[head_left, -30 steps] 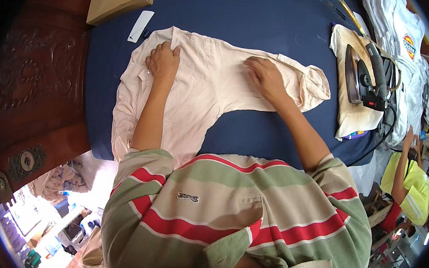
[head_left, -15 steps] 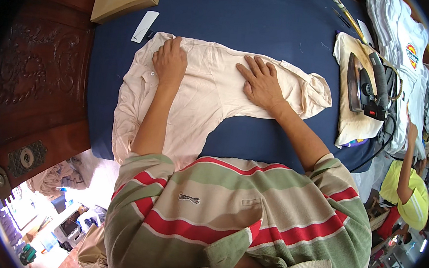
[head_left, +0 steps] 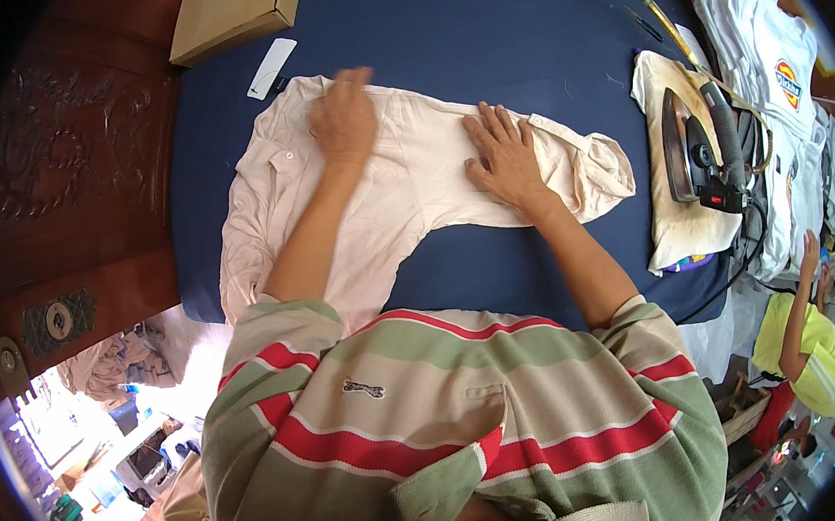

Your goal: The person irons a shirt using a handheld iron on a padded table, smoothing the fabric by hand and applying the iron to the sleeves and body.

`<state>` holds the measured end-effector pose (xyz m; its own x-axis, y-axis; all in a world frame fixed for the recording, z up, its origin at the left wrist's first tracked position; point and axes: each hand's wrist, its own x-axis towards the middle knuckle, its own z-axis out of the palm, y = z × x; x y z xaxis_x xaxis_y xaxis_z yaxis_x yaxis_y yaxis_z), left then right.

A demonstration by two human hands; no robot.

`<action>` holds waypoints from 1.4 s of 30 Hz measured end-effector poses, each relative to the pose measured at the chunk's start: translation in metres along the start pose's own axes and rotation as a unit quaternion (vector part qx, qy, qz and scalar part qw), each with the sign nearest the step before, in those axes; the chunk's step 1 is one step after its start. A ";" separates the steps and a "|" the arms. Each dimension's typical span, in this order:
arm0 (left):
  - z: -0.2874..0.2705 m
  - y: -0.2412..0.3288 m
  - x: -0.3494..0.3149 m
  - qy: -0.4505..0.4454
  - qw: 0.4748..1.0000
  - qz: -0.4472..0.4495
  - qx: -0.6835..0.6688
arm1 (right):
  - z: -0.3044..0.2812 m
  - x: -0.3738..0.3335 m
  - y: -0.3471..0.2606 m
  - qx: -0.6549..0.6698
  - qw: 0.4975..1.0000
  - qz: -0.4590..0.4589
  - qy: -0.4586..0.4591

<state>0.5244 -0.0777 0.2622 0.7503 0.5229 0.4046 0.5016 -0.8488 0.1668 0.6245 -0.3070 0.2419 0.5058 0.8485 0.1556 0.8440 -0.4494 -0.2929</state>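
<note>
A pale beige shirt (head_left: 383, 200) lies spread on the dark blue table cover, its sleeve stretched out to the right and ending in a buttoned cuff (head_left: 607, 177). My right hand (head_left: 509, 160) rests flat on the sleeve, fingers spread, holding nothing. Near the shirt's upper left edge, my left hand (head_left: 345, 125) is over the fabric, blurred by motion. Its fingers look stretched out, with nothing seen in them; whether it touches the cloth, I cannot tell. Small buttons show on the fabric left of that wrist. A white tag (head_left: 272, 68) lies just beyond the collar end.
An iron (head_left: 701, 154) rests on a folded, scorched cloth (head_left: 675, 240) at the right, its cord trailing down. White garments (head_left: 785, 122) are piled beyond it. A cardboard box (head_left: 232, 10) stands at the far left, beside carved dark wood (head_left: 77, 140). Another person in yellow (head_left: 808, 351) is at the far right.
My left hand has shifted slightly right across the shirt and is now blurred. The right hand stays on the sleeve. The view has shifted a little, and the person in yellow has moved an arm.
</note>
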 end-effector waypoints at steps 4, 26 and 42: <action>0.020 0.040 -0.037 -0.117 0.987 0.107 -0.037 | -0.005 -0.022 0.015 -0.031 0.998 0.055 0.018; 0.000 0.057 -0.039 -0.115 0.990 0.077 0.036 | -0.146 -0.053 0.103 0.024 0.988 0.030 0.152; -0.003 0.177 -0.096 -0.076 0.960 0.193 -0.186 | -0.231 -0.043 0.284 0.096 0.918 0.384 -0.024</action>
<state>0.5402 -0.2779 0.2555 0.9177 0.1441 0.3702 0.0048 -0.9359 0.3523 0.8842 -0.5356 0.3698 0.9261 0.3152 -0.2072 0.1919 -0.8666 -0.4606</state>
